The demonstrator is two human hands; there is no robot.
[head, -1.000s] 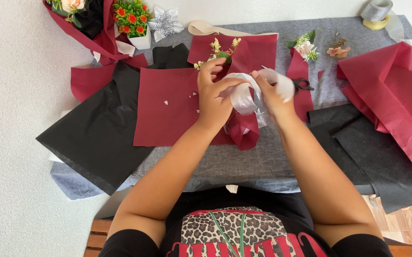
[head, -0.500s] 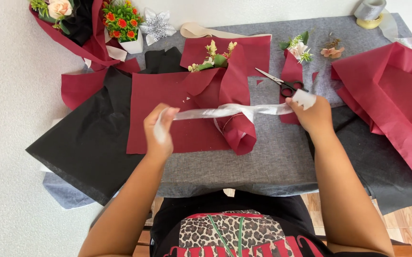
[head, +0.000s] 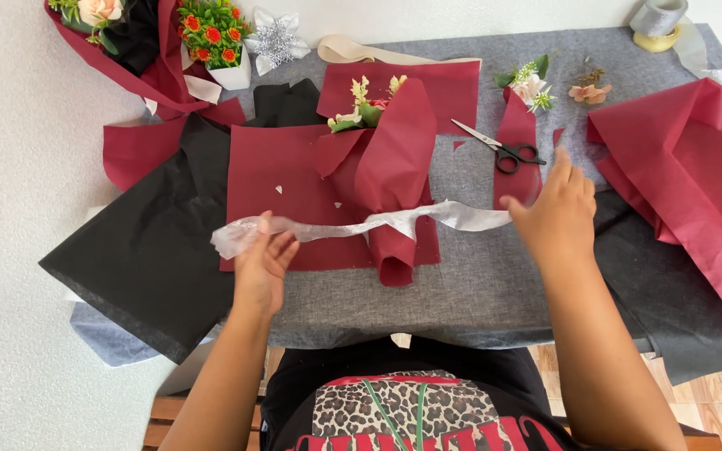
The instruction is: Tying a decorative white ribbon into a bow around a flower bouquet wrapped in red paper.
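A small bouquet wrapped in dark red paper point(head: 390, 179) lies on the grey cloth, flower heads pointing away from me. A sheer white ribbon point(head: 353, 226) stretches across its stem end. My left hand point(head: 262, 261) pinches the ribbon's left end. My right hand point(head: 555, 210) hovers over the ribbon's right end with fingers spread, and I cannot tell whether it touches the ribbon. Black-handled scissors point(head: 503, 149) lie just beyond my right hand.
Dark red sheets point(head: 686, 167) and black sheets point(head: 144, 250) cover the grey table cloth point(head: 478, 292). At the back left stand a finished bouquet point(head: 119, 42), a pot of orange flowers point(head: 215, 42) and a silver bow point(head: 276, 38). A ribbon roll point(head: 657, 21) sits far right; loose flowers point(head: 532, 83) lie nearby.
Both hands were together at the bouquet's stem with the ribbon, then drew apart, stretching the ribbon out flat. My right hand's fingers have now spread over the ribbon's right end.
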